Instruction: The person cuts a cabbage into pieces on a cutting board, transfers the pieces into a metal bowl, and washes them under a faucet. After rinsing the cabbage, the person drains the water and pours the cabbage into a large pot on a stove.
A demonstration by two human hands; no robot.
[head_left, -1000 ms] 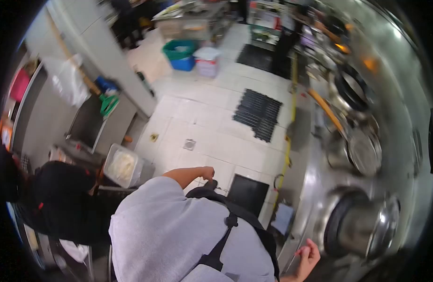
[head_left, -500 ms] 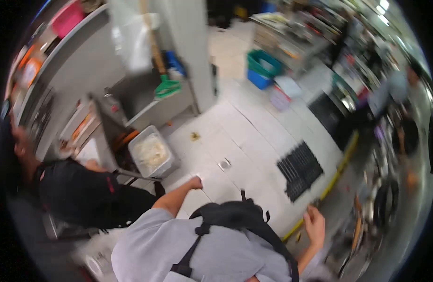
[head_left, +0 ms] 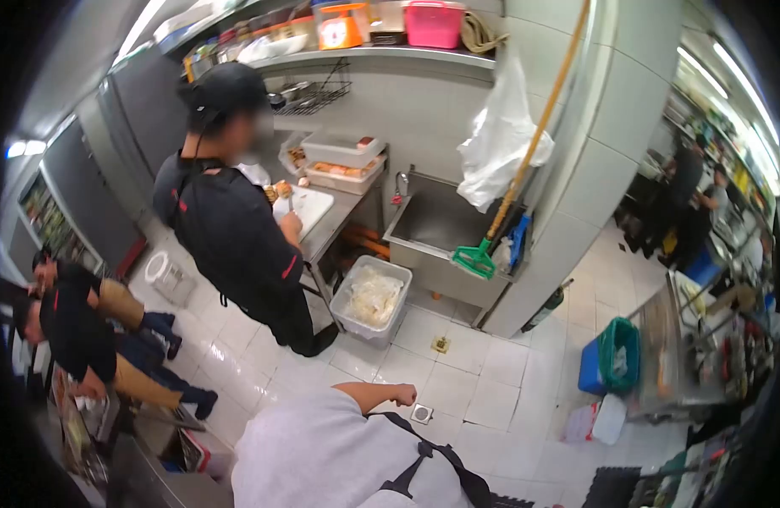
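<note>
One bare hand [head_left: 403,394] shows at the end of a forearm stretched over the white tiled floor, in front of my grey shirt. It is my left hand, with its fingers curled in; whether anything small is inside is hidden. A square floor drain [head_left: 421,413] lies on the tiles just beyond it. My right hand is outside the view. Above my left hand in the picture stands a plastic tub [head_left: 372,301] with pale contents, beside a co-worker in black [head_left: 223,229].
The co-worker stands at a counter with a white cutting board [head_left: 308,208]. A metal sink [head_left: 447,222] and a green squeegee [head_left: 474,261] are to the right of it. Farther right is a blue bin [head_left: 590,369]. Two people [head_left: 78,332] are at the left.
The view has turned to the left, bringing the counter, sink and co-workers further in. My right hand has gone out of view. My left arm remains stretched out.
</note>
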